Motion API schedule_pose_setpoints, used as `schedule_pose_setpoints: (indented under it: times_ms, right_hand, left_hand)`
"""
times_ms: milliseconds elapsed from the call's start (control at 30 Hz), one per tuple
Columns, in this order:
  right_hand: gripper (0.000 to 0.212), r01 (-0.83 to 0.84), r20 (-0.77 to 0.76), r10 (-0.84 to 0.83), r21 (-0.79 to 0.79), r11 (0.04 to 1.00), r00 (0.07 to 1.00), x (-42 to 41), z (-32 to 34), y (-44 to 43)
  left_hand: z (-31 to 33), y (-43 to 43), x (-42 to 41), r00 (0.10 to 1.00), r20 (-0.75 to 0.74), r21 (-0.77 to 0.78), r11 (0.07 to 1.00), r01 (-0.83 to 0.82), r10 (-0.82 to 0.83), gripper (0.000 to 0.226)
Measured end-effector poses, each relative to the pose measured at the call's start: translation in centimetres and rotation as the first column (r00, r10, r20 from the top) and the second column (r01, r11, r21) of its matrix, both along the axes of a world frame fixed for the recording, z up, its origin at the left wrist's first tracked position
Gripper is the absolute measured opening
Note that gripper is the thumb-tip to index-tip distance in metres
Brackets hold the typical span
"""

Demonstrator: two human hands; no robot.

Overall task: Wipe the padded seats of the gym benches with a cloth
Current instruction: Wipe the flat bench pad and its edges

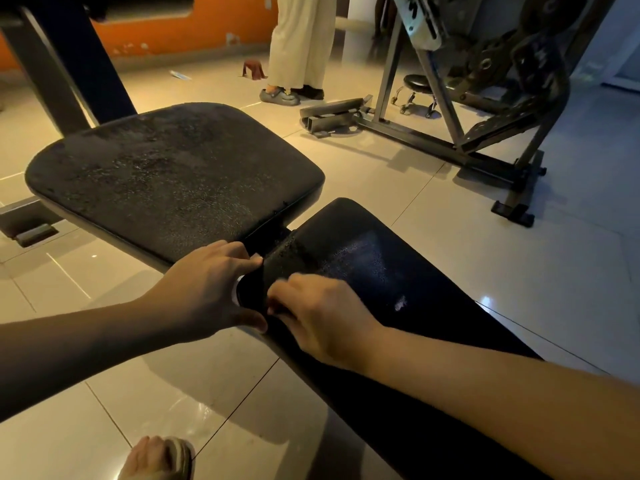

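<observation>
The left hand [207, 292] and right hand [322, 320] both pinch the dark cloth [254, 289] on the long pad [398, 271], beside the seat [173, 174]; best spread flat; wiped in overlapping strokes.

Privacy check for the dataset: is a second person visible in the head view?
Yes, a person in light trousers stands on the tiled floor beyond the bench's seat pad.

Glossy beige tile floor [519, 271]. Bench seat pad [173, 174] just beyond left hand [207, 289]; long back pad [415, 271] under right hand [322, 323]. Machine frame [415, 137] on tiles, well beyond right hand.
</observation>
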State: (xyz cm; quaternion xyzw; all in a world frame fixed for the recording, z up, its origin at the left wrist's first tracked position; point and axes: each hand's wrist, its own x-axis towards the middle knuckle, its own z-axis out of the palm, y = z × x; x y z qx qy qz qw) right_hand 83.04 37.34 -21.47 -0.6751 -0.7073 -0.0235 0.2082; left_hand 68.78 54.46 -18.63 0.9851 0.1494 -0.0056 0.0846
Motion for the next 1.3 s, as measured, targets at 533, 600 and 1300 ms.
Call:
schedule_pose_setpoints:
  times_ms: [533,600,1300]
  right_hand:
    - [0.034,0.646,-0.132,-0.636,0.041,0.763,0.760,11.7,0.3,2.4]
    - [0.032,0.585,-0.149,-0.576,0.025,0.810,0.804,9.9,0.7,2.0]
    - [0.026,0.034,-0.029,-0.034,-0.010,0.999,0.999,1.1,-1.0,-2.4]
  left_hand:
    - [0.3,0.3,0.5,1.000,-0.016,0.042,0.999,-0.005,0.005,0.110]
    - [0.3,0.3,0.5,1.000,-0.017,0.044,0.999,0.009,-0.008,0.114]
    - [0.8,-0.5,0.2,0.997,-0.052,0.018,0.999,-0.049,0.050,0.116]
